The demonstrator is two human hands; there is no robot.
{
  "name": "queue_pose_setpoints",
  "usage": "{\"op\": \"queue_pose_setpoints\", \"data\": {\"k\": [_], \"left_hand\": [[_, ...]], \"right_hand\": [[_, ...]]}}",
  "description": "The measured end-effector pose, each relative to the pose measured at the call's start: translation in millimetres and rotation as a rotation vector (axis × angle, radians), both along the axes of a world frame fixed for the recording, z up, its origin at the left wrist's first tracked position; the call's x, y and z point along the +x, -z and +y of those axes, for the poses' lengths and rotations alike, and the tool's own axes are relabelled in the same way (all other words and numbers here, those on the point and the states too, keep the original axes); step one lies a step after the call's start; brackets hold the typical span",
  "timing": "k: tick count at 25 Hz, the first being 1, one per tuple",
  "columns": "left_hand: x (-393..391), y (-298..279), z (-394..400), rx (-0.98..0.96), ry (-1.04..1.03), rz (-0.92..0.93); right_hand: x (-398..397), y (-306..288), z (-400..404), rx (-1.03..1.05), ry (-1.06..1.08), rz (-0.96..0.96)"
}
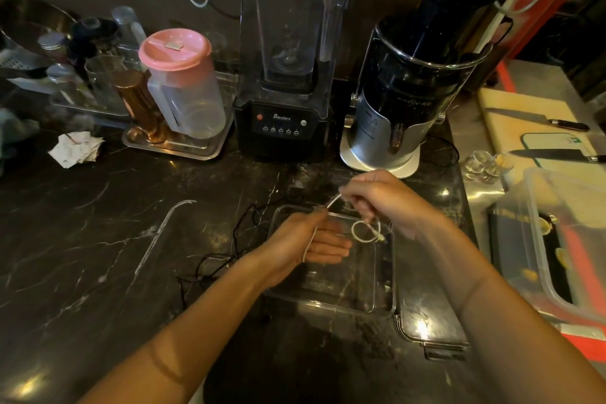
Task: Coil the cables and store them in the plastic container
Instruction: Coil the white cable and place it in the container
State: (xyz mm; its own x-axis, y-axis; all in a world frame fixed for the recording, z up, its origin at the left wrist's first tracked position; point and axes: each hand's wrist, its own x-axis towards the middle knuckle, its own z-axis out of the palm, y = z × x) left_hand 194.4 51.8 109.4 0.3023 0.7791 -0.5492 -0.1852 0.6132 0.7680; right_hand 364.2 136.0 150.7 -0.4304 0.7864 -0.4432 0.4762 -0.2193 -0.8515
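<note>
A thin white cable (365, 233) runs between both hands above a clear plastic container (380, 305) on the dark marble counter. My left hand (305, 246) holds the cable, which runs across its palm and up between thumb and fingers. My right hand (380, 200) pinches the cable higher up; a small loop and the plug end hang below it over the container. A black cable (242, 233) lies tangled on the counter just left of the container. The container's clear lid (429, 328) lies at its right.
Behind the hands stand a blender (285, 121) and a black juicer (403, 102). A pink-lidded jug (183, 85) sits on a metal tray at the left, with crumpled paper (77, 149) beside it. Two knives (537, 120) lie on boards at the right, near a large clear bin (564, 239).
</note>
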Motion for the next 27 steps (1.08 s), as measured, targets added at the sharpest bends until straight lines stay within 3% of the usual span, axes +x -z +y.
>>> {"op": "queue_pose_setpoints", "data": {"k": [5, 10, 13, 18, 22, 27], "left_hand": [[2, 2, 4, -0.011, -0.313, -0.273], [1, -4, 12, -0.003, -0.399, -0.441], [8, -7, 9, 0.030, -0.360, -0.377], [4, -10, -1, -0.012, -0.141, -0.388], [10, -5, -11, -0.002, 0.144, -0.151], [12, 0, -7, 0.044, 0.038, 0.060]], "right_hand": [[-14, -20, -38, 0.104, -0.031, 0.075], [-9, 30, -87, -0.146, 0.004, 0.177], [0, 52, -96, -0.254, 0.068, 0.210], [24, 64, -63, -0.229, -0.055, -0.035], [31, 44, -18, -0.178, -0.194, -0.067], [14, 15, -2, -0.122, -0.179, -0.163]]}}
